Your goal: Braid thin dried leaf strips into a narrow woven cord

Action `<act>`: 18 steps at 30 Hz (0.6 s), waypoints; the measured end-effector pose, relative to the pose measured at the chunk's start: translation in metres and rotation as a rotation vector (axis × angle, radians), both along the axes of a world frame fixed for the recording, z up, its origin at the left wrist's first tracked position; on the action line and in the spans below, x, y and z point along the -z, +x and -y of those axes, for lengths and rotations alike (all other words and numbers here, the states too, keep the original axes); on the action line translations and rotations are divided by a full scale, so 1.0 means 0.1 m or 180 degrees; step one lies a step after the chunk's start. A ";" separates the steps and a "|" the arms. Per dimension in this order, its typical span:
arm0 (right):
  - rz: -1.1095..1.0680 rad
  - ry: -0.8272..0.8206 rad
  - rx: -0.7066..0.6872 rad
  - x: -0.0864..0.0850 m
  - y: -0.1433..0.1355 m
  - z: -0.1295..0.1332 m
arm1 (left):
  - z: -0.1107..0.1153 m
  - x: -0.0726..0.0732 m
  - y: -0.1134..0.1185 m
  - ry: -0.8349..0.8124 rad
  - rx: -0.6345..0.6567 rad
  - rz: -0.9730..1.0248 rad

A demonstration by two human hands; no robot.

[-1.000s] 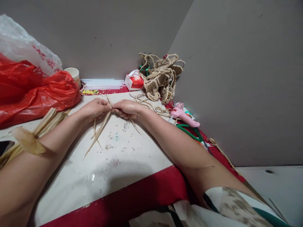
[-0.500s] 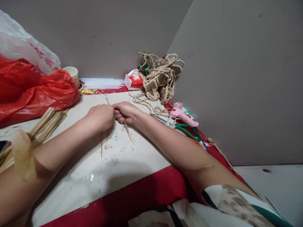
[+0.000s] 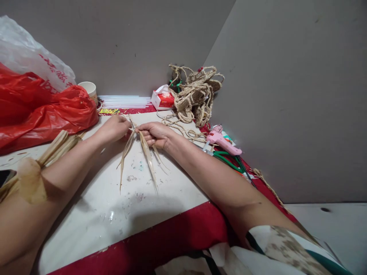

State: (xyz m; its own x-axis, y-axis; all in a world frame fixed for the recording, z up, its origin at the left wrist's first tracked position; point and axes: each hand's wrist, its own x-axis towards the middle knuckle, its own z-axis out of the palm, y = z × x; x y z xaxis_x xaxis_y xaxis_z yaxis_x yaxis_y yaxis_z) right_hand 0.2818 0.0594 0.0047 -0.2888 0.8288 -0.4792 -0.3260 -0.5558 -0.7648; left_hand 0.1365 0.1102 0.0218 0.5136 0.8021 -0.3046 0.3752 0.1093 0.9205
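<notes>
Above the white board, my right hand (image 3: pixel 156 134) pinches several pale, dried husk strips (image 3: pixel 148 156) between thumb and forefinger, its other fingers curled in. Close beside it, my left hand (image 3: pixel 114 128) is closed, its curled fingertips at the same bunch and partly hidden. Two longer strips hang down and apart towards me, with thinner ones to their right. A thin stem end points away from me past the hands. More broad dried husks (image 3: pixel 59 147) lie by my left forearm, partly covered by it.
A red plastic bag (image 3: pixel 48 110) sits at the left, with a paper cup (image 3: pixel 90 91) behind it. Clear sticks (image 3: pixel 123 101), a tissue pack (image 3: pixel 163 98) and braided rope (image 3: pixel 195 93) line the back. To the right lie a pink glue gun (image 3: pixel 222 140) and green-handled scissors (image 3: pixel 229 160).
My hands were pressed together in fists; now they are slightly apart. My left hand has moved up and left, and the longer strips have come into view, hanging spread.
</notes>
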 end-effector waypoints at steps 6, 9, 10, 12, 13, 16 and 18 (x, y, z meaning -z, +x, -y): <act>0.0390 0.0203 -0.0261 0.02 0.04 0.00 | 0.06 0.11 0.06 -0.0913 0.0123 0.0394; 0.0832 0.0459 -0.0397 0.03 0.08 0.01 | 0.03 0.09 0.02 -0.0680 0.0132 0.0184; 0.1038 0.0569 -0.0445 0.03 0.09 0.01 | 0.02 0.09 0.01 -0.0618 0.0145 0.0130; 0.1505 0.0832 -0.0507 0.04 0.09 0.02 | 0.00 0.10 -0.02 -0.0528 0.0198 0.0027; 0.1749 0.0960 -0.0526 0.04 0.09 0.02 | 0.00 0.11 -0.02 -0.0486 0.0243 -0.0016; 0.2472 0.1312 -0.0570 0.02 0.04 0.05 | 0.00 0.13 -0.02 -0.0392 0.0394 -0.0070; 0.2937 0.1560 -0.0594 0.00 0.01 0.07 | 0.01 0.14 -0.02 -0.0407 0.0424 -0.0047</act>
State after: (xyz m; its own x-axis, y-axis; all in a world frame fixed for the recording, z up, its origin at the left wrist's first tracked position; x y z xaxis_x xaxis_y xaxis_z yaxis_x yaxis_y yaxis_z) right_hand 0.2824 0.0528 0.0048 -0.1265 0.9709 -0.2033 0.5537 -0.1009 -0.8266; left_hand 0.1348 0.1088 0.0075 0.6074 0.6816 -0.4079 0.4075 0.1734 0.8966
